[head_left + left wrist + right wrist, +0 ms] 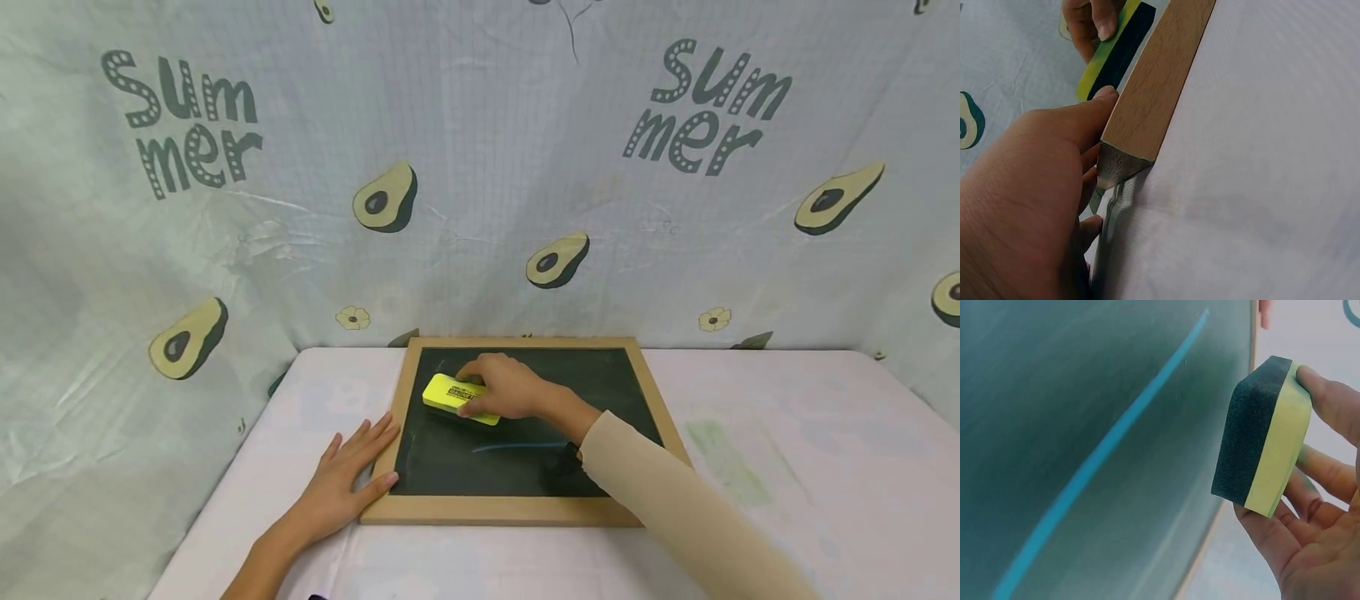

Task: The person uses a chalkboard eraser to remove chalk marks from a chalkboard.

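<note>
My right hand (pixel 513 387) grips a yellow board eraser (pixel 444 392) by its sides, over the left part of a wood-framed chalkboard (pixel 495 477). In the right wrist view the dark felt side of the eraser (pixel 1250 431) faces the board, with a gap between them. A blue chalk line (pixel 1094 462) runs across the dark surface. My left hand (pixel 337 492) rests with spread fingers along the left side of the wooden frame (pixel 386 467). Its thumb lies on the frame near the front left corner, which the left wrist view shows close up.
The chalkboard lies on a table with a pale cloth (pixel 750 383). A faint green smudge (pixel 727 458) marks the cloth to the right of it. Behind stands a printed curtain (pixel 465 108) with avocados and lettering. A small dark object (pixel 317 597) shows at the bottom edge.
</note>
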